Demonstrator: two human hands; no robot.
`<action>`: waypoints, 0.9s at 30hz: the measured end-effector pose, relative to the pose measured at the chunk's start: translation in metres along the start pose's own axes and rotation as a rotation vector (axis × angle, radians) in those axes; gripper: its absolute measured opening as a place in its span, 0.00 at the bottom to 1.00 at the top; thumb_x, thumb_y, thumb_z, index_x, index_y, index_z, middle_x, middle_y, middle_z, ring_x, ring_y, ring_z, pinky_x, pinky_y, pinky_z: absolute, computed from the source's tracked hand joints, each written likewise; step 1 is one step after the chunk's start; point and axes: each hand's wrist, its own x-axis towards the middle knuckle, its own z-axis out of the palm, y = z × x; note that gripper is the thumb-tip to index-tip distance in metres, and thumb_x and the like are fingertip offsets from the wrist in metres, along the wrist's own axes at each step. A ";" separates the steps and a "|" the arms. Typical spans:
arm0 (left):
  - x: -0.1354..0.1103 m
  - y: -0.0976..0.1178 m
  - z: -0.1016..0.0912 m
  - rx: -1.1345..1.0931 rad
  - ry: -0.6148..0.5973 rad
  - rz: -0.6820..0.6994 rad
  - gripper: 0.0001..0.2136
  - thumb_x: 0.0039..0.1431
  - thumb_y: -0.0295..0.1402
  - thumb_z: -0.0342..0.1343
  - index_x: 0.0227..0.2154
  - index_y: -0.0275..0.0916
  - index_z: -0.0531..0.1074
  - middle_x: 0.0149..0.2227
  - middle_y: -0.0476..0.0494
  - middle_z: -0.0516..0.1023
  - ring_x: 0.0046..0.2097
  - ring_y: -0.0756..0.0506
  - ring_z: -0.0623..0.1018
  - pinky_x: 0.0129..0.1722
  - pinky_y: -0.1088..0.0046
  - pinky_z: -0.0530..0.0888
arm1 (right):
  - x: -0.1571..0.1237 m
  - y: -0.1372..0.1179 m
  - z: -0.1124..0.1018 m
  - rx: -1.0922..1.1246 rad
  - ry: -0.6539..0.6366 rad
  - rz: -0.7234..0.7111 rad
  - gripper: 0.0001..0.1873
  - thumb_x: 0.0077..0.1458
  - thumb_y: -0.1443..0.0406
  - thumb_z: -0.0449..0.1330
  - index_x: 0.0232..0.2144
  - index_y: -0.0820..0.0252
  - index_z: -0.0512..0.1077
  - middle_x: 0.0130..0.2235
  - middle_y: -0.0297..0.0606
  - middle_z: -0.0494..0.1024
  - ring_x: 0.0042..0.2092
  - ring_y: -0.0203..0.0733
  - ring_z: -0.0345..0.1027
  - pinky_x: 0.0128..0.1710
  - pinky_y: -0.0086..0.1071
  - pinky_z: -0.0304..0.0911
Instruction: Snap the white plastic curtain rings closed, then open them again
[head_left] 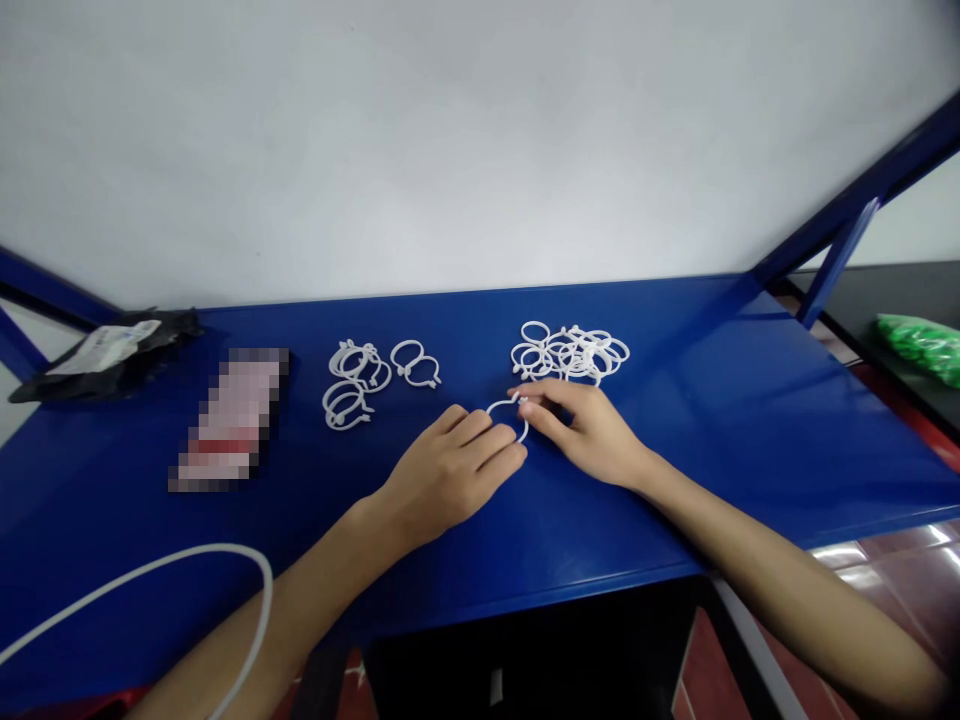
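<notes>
White ring point(502, 403), thin and with small knobs at its ends, is held just above or on the blue tabletop point(697, 400), between the two hands. The left hand point(454, 465), at eight o'clock from it, has its fingers curled closely over the near side; the right hand point(589, 425), at three o'clock, pinches thumb and forefinger at the knobbed ends. Those ends appear unfastened, though the fingertips partly hide them, so handling of this one looks unfinished.

Toward one o'clock, near the right fingers, lies a tangled heap point(594, 366) of similar rings. At ten o'clock two touching rings point(406, 343) lie apart, and beyond them, nearer nine, is a smaller cluster point(365, 352). I would judge the work to be partway, with the larger heap probably remaining and the smaller group probably dealt with; individual fastenings are too small to confirm it.

Farther toward nine o'clock lie a pixelated oblong point(240, 400) and a black packet point(56, 385).
</notes>
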 end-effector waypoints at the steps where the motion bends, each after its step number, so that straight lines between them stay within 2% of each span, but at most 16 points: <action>1: 0.001 0.001 -0.001 0.009 0.011 0.020 0.08 0.69 0.24 0.50 0.36 0.36 0.73 0.35 0.47 0.80 0.37 0.45 0.73 0.37 0.66 0.67 | -0.001 -0.001 0.002 0.073 -0.035 0.069 0.15 0.68 0.56 0.55 0.44 0.58 0.76 0.35 0.36 0.81 0.32 0.36 0.72 0.35 0.32 0.67; 3: 0.002 0.001 -0.001 0.029 0.024 0.037 0.08 0.69 0.24 0.50 0.35 0.37 0.74 0.35 0.48 0.80 0.37 0.45 0.73 0.36 0.66 0.67 | -0.001 -0.002 0.005 0.191 -0.073 0.165 0.17 0.67 0.54 0.55 0.39 0.59 0.76 0.31 0.34 0.79 0.28 0.34 0.69 0.30 0.30 0.65; 5: 0.002 0.001 0.000 0.040 0.021 0.029 0.08 0.69 0.23 0.51 0.36 0.36 0.74 0.34 0.48 0.80 0.36 0.45 0.73 0.36 0.66 0.67 | -0.001 -0.002 0.007 0.291 -0.080 0.211 0.17 0.66 0.53 0.57 0.37 0.60 0.76 0.31 0.34 0.78 0.28 0.33 0.68 0.30 0.30 0.64; 9: 0.000 0.000 0.002 0.052 0.012 0.010 0.05 0.68 0.24 0.53 0.37 0.36 0.74 0.34 0.48 0.80 0.36 0.45 0.74 0.36 0.66 0.69 | 0.000 0.000 0.009 0.469 -0.101 0.237 0.13 0.62 0.55 0.61 0.38 0.60 0.76 0.34 0.35 0.79 0.29 0.32 0.69 0.31 0.29 0.65; 12: -0.002 0.000 0.004 0.017 0.022 -0.004 0.04 0.67 0.24 0.54 0.38 0.37 0.73 0.35 0.48 0.80 0.36 0.46 0.74 0.37 0.67 0.70 | -0.001 0.001 0.011 0.489 -0.140 0.228 0.11 0.63 0.57 0.60 0.38 0.59 0.75 0.34 0.35 0.79 0.30 0.33 0.69 0.32 0.29 0.66; 15: -0.004 -0.001 0.008 -0.063 0.099 -0.152 0.02 0.66 0.25 0.56 0.37 0.38 0.71 0.35 0.46 0.79 0.37 0.46 0.75 0.39 0.66 0.72 | -0.003 0.000 0.010 0.337 -0.109 0.153 0.11 0.66 0.60 0.57 0.39 0.59 0.76 0.33 0.34 0.79 0.32 0.35 0.71 0.35 0.30 0.66; 17: -0.005 -0.004 0.011 -0.113 0.151 -0.306 0.02 0.65 0.27 0.57 0.39 0.38 0.71 0.37 0.44 0.79 0.40 0.44 0.76 0.43 0.64 0.74 | -0.005 0.000 0.008 0.174 -0.065 0.038 0.11 0.67 0.61 0.56 0.41 0.59 0.77 0.34 0.36 0.78 0.35 0.36 0.71 0.38 0.31 0.67; 19: -0.006 -0.008 0.014 -0.187 0.157 -0.403 0.05 0.66 0.28 0.57 0.43 0.38 0.72 0.39 0.44 0.80 0.43 0.44 0.77 0.47 0.64 0.75 | -0.006 0.000 0.007 0.047 -0.035 -0.085 0.12 0.69 0.62 0.55 0.43 0.60 0.78 0.35 0.38 0.78 0.36 0.37 0.72 0.39 0.32 0.67; 23: -0.006 -0.010 0.018 -0.338 0.127 -0.430 0.03 0.67 0.28 0.56 0.41 0.39 0.73 0.38 0.48 0.81 0.40 0.47 0.78 0.45 0.68 0.75 | -0.009 0.005 0.007 -0.111 -0.031 -0.240 0.16 0.71 0.61 0.52 0.47 0.61 0.77 0.40 0.42 0.79 0.40 0.40 0.73 0.42 0.34 0.69; 25: -0.006 -0.008 0.018 -0.358 0.124 -0.452 0.03 0.68 0.28 0.56 0.41 0.40 0.73 0.37 0.49 0.82 0.39 0.48 0.78 0.44 0.69 0.75 | -0.010 0.006 0.009 -0.186 -0.039 -0.274 0.17 0.71 0.61 0.51 0.48 0.61 0.77 0.41 0.43 0.79 0.42 0.41 0.73 0.41 0.34 0.69; 27: -0.006 -0.005 0.018 -0.361 0.122 -0.467 0.03 0.68 0.28 0.55 0.40 0.40 0.74 0.36 0.50 0.82 0.38 0.48 0.79 0.42 0.69 0.75 | -0.010 0.005 0.009 -0.251 -0.049 -0.287 0.18 0.72 0.60 0.49 0.47 0.62 0.77 0.38 0.42 0.78 0.39 0.41 0.72 0.38 0.34 0.68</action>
